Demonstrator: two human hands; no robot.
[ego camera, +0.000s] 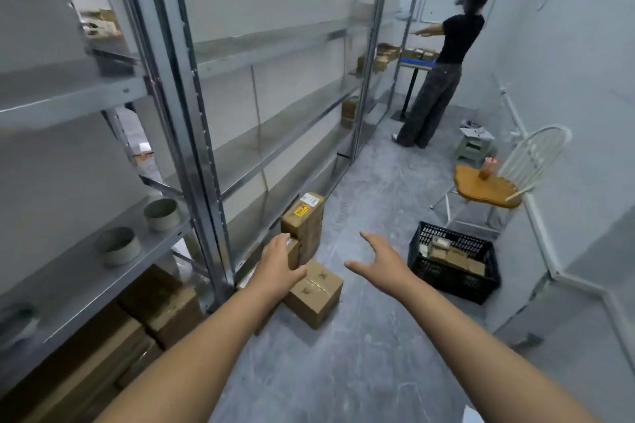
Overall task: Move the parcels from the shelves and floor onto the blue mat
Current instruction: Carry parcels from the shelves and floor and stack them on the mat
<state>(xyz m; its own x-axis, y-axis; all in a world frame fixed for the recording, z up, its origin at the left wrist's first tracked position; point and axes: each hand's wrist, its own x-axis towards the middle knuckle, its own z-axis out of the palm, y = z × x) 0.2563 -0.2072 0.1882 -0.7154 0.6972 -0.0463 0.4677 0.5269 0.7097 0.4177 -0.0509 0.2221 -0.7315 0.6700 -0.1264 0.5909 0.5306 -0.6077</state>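
While left hand [277, 264] and right hand [382, 260] hover splayed, upright parcel [305, 233], yellow sticker [302, 209], writing unreadable.

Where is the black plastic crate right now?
In the head view the black crate sits on the floor on the right, just past the right hand and in front of the white chair.

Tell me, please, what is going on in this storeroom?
The person wearing the camera reaches both hands toward cardboard boxes on the floor beside the metal shelves. The left hand is at the boxes, gripping nothing yet; the right hand hangs open in the air. At the far end another person stands at a table with a blue mat that already holds a few parcels.
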